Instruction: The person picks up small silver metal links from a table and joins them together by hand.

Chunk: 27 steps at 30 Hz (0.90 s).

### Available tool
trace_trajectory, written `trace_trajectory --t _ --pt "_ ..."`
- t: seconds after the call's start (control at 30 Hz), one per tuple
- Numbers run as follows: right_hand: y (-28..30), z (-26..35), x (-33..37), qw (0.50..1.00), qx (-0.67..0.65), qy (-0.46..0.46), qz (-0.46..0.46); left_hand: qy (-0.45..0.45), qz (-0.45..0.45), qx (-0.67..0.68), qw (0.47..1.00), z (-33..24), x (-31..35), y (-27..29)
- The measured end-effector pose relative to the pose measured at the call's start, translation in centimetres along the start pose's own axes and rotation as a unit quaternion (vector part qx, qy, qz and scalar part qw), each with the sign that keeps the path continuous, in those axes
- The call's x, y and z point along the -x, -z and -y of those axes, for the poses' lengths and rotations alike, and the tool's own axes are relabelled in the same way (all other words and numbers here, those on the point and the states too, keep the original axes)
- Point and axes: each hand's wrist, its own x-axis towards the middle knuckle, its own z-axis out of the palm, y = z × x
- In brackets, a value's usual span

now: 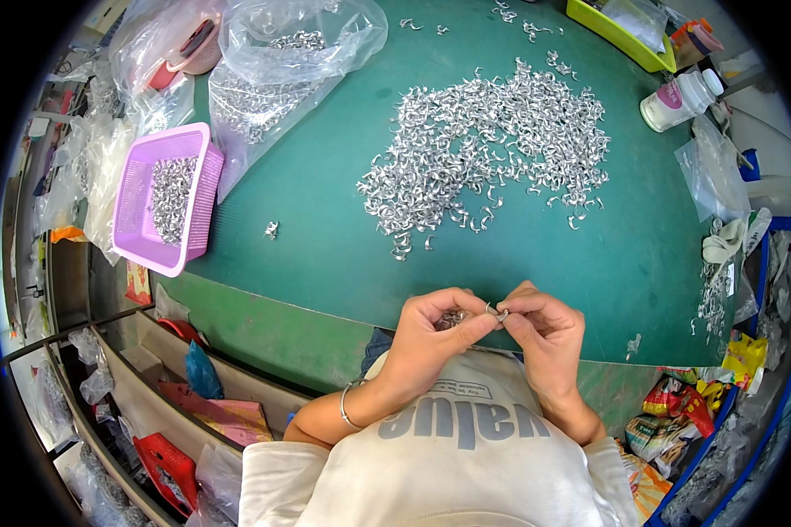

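At left, a lilac basket holds metal pieces; by the near edge of a green table, the left hand cups loose bits in curled fingers, thumb and forefinger pinching a tiny metal part also gripped by the closed fingertips of the right hand. A slackened curl could spill the bits. The part looks silvery, shiny and curved, finer detail too small to tell.

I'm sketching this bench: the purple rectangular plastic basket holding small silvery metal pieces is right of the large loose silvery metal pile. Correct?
Wrong side: the head view shows the purple rectangular plastic basket left of the large loose silvery metal pile.
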Motion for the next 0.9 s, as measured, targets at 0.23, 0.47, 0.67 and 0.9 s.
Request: trace_trajectory --t 0.23,0.47,0.67,0.9 --pt "0.1 -0.2 -0.1 0.996 -0.057 -0.047 0.039 -0.241 -0.043 -0.273 0.930 -0.6 0.4 -0.3" --pt "0.1 -0.1 -0.2 0.996 -0.060 -0.043 0.045 -0.290 -0.039 -0.302 0.907 -0.8 0.2 -0.3" --pt "0.1 -0.1 -0.7 0.999 -0.008 -0.014 0.048 -0.275 -0.005 -0.320 0.907 -1.4 0.1 0.1" --pt "2.0 -2.5 -5.8 0.877 0.458 0.137 -0.048 0.053 0.037 0.190 0.980 0.1 -1.9 2.6"
